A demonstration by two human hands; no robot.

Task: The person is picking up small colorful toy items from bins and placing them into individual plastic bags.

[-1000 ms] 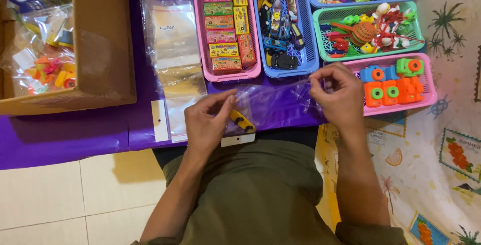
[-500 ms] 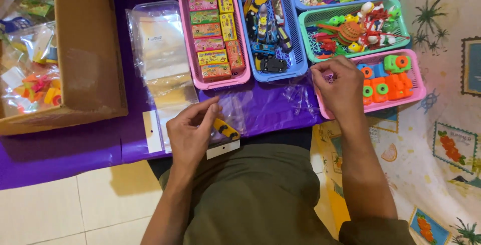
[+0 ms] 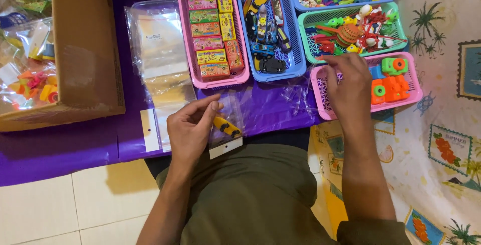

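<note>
Cardboard box (image 3: 85,49): far left on the purple cloth, bagged toys inside.
Stack of clear bags (image 3: 160,59): flat beside the box; we judge them thin and slippery.
Left hand (image 3: 193,130): fingers curled, pinching the top of a small clear bag (image 3: 226,125) with a yellow toy car (image 3: 226,126) inside, just above our lap.
Handling: we judge it light and limp; best held at the stiff white header or the bag mouth.
Right hand (image 3: 350,87): fingers bent down into the small pink basket (image 3: 416,87); whether it grips anything we cannot tell.
</note>
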